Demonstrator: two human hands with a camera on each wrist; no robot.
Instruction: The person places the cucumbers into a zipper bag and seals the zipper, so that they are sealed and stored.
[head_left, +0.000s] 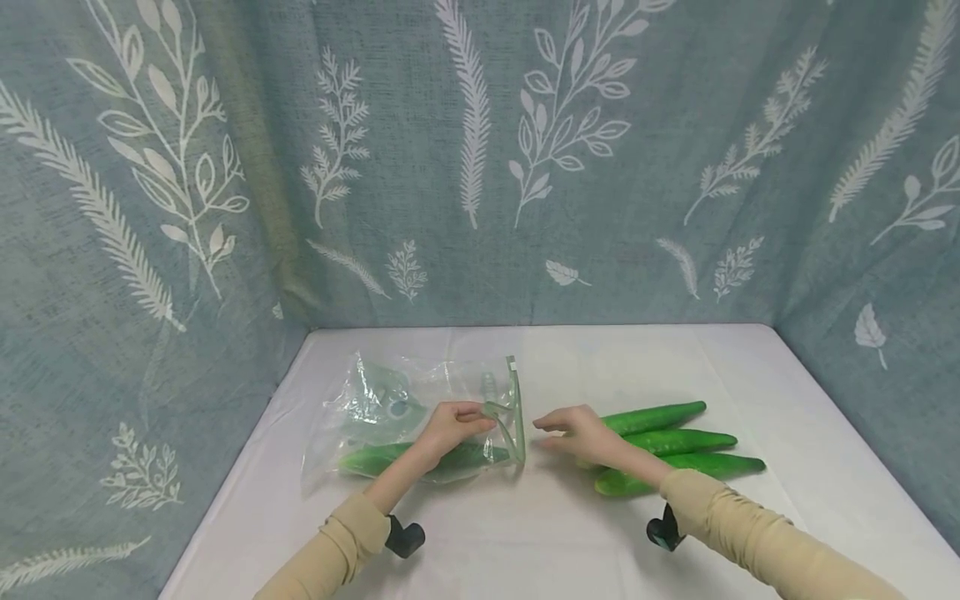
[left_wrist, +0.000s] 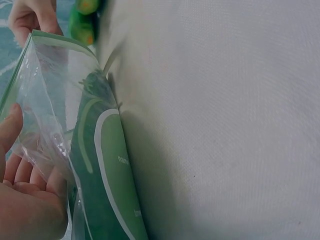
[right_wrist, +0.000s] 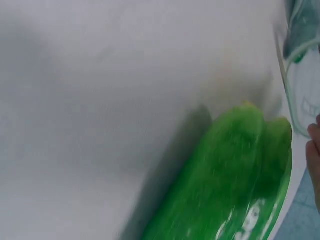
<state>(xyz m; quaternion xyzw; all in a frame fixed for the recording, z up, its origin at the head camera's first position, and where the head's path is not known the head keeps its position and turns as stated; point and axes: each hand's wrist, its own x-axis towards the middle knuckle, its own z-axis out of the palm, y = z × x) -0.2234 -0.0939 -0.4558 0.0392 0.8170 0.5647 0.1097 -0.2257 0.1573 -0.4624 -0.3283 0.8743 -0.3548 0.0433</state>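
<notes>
A clear zip bag (head_left: 450,375) with green print and a green strip along its mouth lies on its side, the mouth facing right. Inside it, along the near side, is one cucumber (head_left: 375,458). My left hand (head_left: 447,432) pinches the bag's film near the mouth, between thumb and fingers, and the mouth gapes in the left wrist view. Just right of that mouth hovers my right hand (head_left: 583,433), fingers loosely bent and holding nothing. Beside and partly beneath it lie three loose cucumbers, the far one (head_left: 663,415), the middle one (head_left: 693,441) and the near one (head_left: 712,463).
A white cloth covers the table (head_left: 517,542). Blue-green curtains (head_left: 420,167) with white leaf patterns hang behind it and at both sides. Dark devices sit at the left wrist (head_left: 405,537) and right wrist (head_left: 663,531).
</notes>
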